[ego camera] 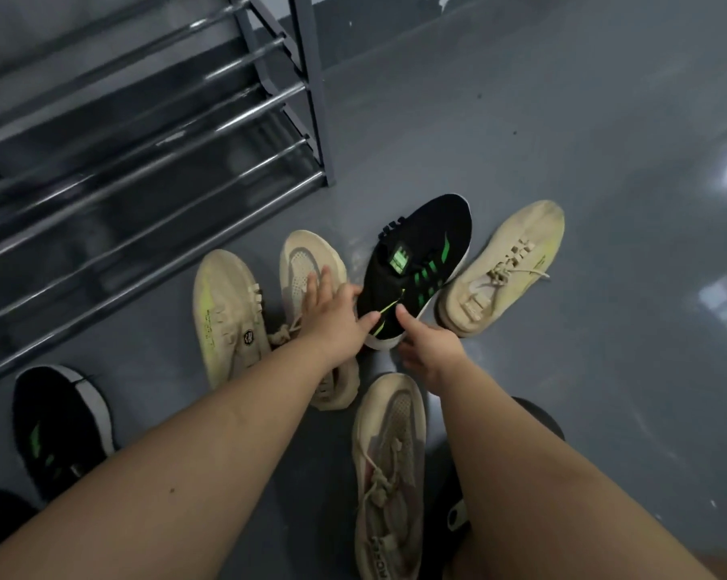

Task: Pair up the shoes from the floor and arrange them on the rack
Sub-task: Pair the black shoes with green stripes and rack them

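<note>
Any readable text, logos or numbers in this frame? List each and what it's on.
"MO-OM", roughly, partly blurred: heel strap of the nearest beige shoe.
Round dark badge on the left beige shoe: too small to read.
Green tongue label on the black shoe: blurred, unreadable.
Lettering along the right beige shoe: unreadable.
Shoe rack: no text visible.
</note>
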`<state>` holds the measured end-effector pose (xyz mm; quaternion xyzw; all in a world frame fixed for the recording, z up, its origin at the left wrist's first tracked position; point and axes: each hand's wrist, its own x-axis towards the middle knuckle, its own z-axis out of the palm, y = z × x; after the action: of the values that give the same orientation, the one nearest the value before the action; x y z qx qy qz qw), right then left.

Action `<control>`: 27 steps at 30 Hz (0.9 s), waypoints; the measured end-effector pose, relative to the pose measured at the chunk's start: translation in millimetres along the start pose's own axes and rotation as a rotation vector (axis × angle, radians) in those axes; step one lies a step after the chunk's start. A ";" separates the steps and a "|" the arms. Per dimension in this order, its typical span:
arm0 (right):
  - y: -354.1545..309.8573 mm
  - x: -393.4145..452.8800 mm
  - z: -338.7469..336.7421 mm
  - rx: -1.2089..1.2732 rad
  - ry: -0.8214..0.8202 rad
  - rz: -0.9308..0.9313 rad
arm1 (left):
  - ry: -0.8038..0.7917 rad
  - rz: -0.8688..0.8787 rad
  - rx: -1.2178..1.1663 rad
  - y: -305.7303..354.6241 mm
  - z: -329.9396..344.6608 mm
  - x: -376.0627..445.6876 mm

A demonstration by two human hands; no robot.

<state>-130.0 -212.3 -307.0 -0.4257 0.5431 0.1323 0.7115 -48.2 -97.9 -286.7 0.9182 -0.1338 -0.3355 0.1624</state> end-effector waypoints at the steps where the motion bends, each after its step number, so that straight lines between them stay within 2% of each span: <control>1: 0.1 -1.6 1.3 0.049 -0.041 0.006 | 0.033 0.019 -0.068 2.3 -3.7 -1.8; 5: 0.8 -18.9 12.0 0.219 -0.117 0.001 | 0.015 0.031 -0.456 8.1 -21.7 -17.8; 8: 7.7 -35.8 22.8 0.181 -0.164 -0.017 | 0.070 0.040 -0.511 -8.0 -31.4 -40.3; 11: 18.6 -51.1 43.0 0.014 -0.208 -0.065 | 0.088 -0.006 -0.627 -46.4 -38.5 -69.8; 14: 30.4 -70.0 70.2 -0.193 -0.224 -0.115 | 0.087 -0.140 -0.708 -96.0 -42.8 -103.6; 17: 47.5 -86.1 105.4 -0.346 -0.353 -0.079 | 0.085 -0.262 -0.969 -142.4 -49.1 -141.2; 19: 64.0 -95.7 131.6 -0.524 -0.403 -0.081 | 0.022 -0.308 -1.034 -172.6 -53.0 -166.1; 22: 94.7 -105.4 166.1 -0.676 -0.392 -0.095 | -0.049 -0.384 -1.059 -213.3 -53.0 -193.7; 27: 133.2 -103.8 194.7 -0.838 -0.301 -0.143 | -0.044 -0.488 -1.084 -251.6 -39.6 -206.7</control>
<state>-127.0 42.4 -267.5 -0.6897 0.3022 0.3517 0.5561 -140.5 213.0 -237.4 0.7014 0.2681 -0.4024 0.5237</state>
